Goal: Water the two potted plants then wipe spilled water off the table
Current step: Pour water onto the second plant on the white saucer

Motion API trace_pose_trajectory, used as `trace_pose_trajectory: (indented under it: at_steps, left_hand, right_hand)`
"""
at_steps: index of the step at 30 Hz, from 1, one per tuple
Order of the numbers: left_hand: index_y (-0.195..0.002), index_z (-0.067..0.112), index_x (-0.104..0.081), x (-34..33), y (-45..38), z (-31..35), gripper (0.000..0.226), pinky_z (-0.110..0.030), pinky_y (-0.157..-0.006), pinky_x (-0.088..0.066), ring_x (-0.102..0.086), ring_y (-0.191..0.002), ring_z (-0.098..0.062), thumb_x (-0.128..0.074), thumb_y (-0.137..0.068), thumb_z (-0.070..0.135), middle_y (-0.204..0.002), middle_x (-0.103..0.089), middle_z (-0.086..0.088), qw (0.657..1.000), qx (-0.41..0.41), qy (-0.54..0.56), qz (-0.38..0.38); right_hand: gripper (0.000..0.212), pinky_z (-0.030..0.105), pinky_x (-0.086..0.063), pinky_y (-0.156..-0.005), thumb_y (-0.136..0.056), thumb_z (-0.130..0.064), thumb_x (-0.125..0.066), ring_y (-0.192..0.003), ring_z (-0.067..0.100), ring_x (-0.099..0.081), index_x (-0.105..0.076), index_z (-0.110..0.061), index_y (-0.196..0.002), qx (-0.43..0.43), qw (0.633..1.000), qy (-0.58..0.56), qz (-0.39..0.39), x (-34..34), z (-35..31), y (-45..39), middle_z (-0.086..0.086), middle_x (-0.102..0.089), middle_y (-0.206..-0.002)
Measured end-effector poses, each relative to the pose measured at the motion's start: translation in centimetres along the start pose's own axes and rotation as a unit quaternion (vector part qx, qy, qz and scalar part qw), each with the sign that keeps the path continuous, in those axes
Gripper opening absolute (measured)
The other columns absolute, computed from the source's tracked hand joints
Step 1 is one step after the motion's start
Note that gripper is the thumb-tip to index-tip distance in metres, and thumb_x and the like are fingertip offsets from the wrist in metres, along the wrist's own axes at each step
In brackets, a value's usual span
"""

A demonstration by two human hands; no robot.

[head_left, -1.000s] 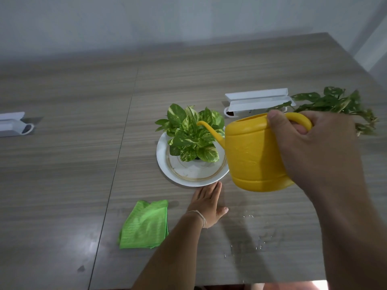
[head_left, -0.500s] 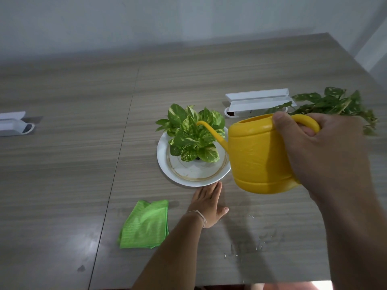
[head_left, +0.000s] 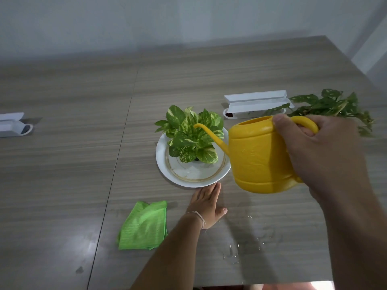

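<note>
Nearest the viewer, scattered water drops (head_left: 240,251) already lie on the counter (head_left: 62,164), just right of the left forearm; a sleeve or arm dragged through them would likely smear the spill wider before the wiping step. To their left the folded green cloth (head_left: 144,226) lies dry-looking and unheld, close enough that a stray splash could soak it early. The left hand (head_left: 206,206) rests flat and released on the counter, fingertips at the near rim of the white plate (head_left: 167,174); a nudge there could shift the plate under the spout. Above and to the right, the right hand (head_left: 318,155) is clenched on the handle of the yellow watering can (head_left: 257,155), held off the counter, its spout (head_left: 209,135) over the leaves of the near potted plant (head_left: 192,139). Tipping too fast would probably send water off the leaves and overfill the plate. Farther right, the second plant (head_left: 330,105) trails beside a white tray (head_left: 255,103), awkward to reach over.
</note>
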State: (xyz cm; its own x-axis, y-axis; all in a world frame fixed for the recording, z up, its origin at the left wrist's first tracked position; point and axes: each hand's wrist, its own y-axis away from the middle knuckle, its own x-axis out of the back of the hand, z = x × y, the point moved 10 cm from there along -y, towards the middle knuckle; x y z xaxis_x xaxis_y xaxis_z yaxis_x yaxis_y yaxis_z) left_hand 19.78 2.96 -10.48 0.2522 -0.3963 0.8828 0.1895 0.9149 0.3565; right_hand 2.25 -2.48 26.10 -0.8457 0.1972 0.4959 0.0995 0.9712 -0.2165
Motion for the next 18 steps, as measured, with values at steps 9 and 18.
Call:
trace_pose_trajectory:
  at_steps: [9, 18]
  left_hand:
    - [-0.157, 0.018, 0.012, 0.1, 0.0, 0.0, 0.085, -0.043, -0.125, 0.005, 0.018, -0.151, -0.012, -0.029, -0.097, 0.064, -0.167, 0.015, 0.0, 1.0, 0.001, -0.011, -0.003]
    - [-0.157, 0.019, 0.012, 0.2, 0.0, 0.1, 0.084, -0.042, -0.125, 0.007, 0.02, -0.151, -0.012, -0.028, -0.098, 0.063, -0.166, 0.016, 0.001, 1.0, 0.002, -0.013, -0.005]
  right_hand:
    - [0.052, 0.033, -0.045, -0.055, -0.089, -0.051, -0.068, -0.054, 0.027, -0.054, -0.064, -0.002, -0.073, -0.017, 0.999, -0.043, 0.009, 0.0, 1.9, 0.1, 0.014, -0.064, -0.064]
    - [0.053, 0.029, -0.032, -0.051, -0.091, -0.052, -0.063, -0.049, 0.01, -0.033, -0.042, -0.026, -0.05, -0.069, 0.959, -0.258, 0.099, 0.5, 4.4, 1.4, -0.012, -0.034, -0.047]
